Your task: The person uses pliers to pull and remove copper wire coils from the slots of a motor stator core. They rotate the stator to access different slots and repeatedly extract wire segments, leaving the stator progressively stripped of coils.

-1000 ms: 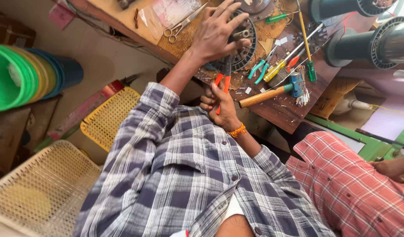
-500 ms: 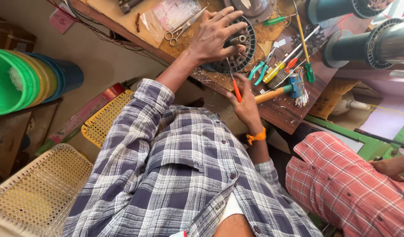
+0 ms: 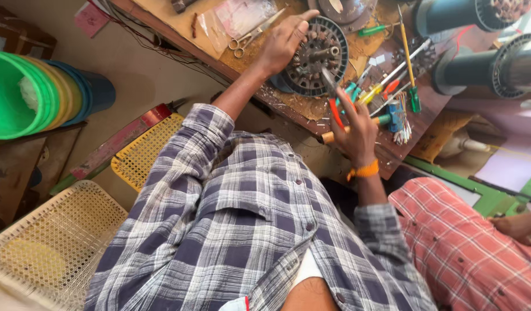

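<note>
A round dark motor stator [image 3: 322, 53] with copper windings lies on the worn wooden bench [image 3: 311, 106]. My left hand [image 3: 284, 41] rests on its left rim, fingers spread over it. My right hand [image 3: 357, 129], with an orange band on the wrist, grips red-handled pliers [image 3: 334, 103]. The pliers' jaws point up at the stator's lower right edge. Both sleeves are blue-grey plaid.
Scissors [image 3: 257, 33], several screwdrivers [image 3: 408, 57] and a wooden-handled tool [image 3: 386, 120] lie on the bench. Grey motor housings [image 3: 510, 63] stand at the far right. Stacked green buckets [image 3: 29, 95] and woven seats [image 3: 52, 247] are on the left. A person in a red check shirt [image 3: 467, 247] sits on the right.
My right hand has lifted the pliers from near the bench edge up to the stator. My left hand has stayed on the stator.
</note>
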Demonstrator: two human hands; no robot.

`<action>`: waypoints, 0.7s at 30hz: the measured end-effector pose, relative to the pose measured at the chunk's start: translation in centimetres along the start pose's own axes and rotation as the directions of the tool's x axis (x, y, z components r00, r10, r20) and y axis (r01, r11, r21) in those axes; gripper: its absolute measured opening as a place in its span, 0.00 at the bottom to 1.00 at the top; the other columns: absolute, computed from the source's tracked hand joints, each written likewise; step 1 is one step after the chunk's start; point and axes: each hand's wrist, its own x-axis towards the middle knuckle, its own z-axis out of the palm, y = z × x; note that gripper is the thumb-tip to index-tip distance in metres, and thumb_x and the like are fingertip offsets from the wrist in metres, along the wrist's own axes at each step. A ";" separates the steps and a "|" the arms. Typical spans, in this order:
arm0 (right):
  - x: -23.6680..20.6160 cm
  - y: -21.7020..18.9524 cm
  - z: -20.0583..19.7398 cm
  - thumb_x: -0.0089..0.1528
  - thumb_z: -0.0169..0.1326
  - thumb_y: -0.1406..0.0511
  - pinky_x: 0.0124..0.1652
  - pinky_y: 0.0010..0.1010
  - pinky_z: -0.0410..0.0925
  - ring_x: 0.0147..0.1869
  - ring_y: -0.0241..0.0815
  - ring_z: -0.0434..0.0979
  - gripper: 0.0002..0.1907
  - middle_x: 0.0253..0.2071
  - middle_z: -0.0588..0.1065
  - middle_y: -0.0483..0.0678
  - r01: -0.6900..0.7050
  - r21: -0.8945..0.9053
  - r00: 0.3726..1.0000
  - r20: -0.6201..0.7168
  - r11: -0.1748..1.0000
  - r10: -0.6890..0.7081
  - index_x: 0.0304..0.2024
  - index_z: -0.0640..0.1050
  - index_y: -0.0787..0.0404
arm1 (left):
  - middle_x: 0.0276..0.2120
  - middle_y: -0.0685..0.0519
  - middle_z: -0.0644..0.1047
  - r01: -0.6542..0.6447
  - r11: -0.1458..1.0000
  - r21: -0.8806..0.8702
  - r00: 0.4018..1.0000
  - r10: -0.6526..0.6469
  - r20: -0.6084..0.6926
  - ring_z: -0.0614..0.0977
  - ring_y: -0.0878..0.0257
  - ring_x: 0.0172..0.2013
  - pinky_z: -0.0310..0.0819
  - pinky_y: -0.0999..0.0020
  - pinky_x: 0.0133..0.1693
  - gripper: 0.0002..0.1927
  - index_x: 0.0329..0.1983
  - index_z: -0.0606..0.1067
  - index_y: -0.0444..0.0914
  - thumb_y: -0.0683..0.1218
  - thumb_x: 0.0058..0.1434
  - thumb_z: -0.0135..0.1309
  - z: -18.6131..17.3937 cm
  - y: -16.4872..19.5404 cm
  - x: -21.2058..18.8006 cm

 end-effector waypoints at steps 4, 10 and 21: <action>0.7 -1.2 -3.5 0.54 0.66 0.69 0.39 0.37 0.69 0.36 0.44 0.72 0.37 0.35 0.70 0.49 -0.147 -0.039 0.981 0.124 0.988 0.151 0.68 0.75 0.55 | 0.52 0.50 0.81 -0.014 1.000 -0.013 1.000 0.014 -0.013 0.87 0.64 0.40 0.81 0.64 0.45 0.21 0.68 0.71 0.46 0.54 0.77 0.39 -0.5 0.7 -0.2; 1.8 -3.6 -2.1 0.56 0.61 0.73 0.48 0.38 0.72 0.46 0.47 0.77 0.37 0.45 0.75 0.52 0.056 0.050 0.985 -0.164 0.997 -0.047 0.68 0.74 0.49 | 0.46 0.52 0.82 -0.019 1.000 0.005 1.000 0.019 -0.016 0.86 0.64 0.40 0.80 0.65 0.46 0.21 0.67 0.71 0.46 0.54 0.78 0.38 -0.7 1.0 -0.2; -0.8 -3.9 -4.6 0.68 0.56 0.56 0.49 0.32 0.73 0.51 0.37 0.75 0.35 0.48 0.74 0.47 -0.365 0.892 0.889 0.249 0.267 0.384 0.73 0.57 0.54 | 0.45 0.49 0.81 -0.110 0.991 -0.077 0.952 0.127 0.279 0.83 0.63 0.40 0.79 0.66 0.45 0.17 0.62 0.75 0.40 0.51 0.78 0.42 -1.7 0.5 3.6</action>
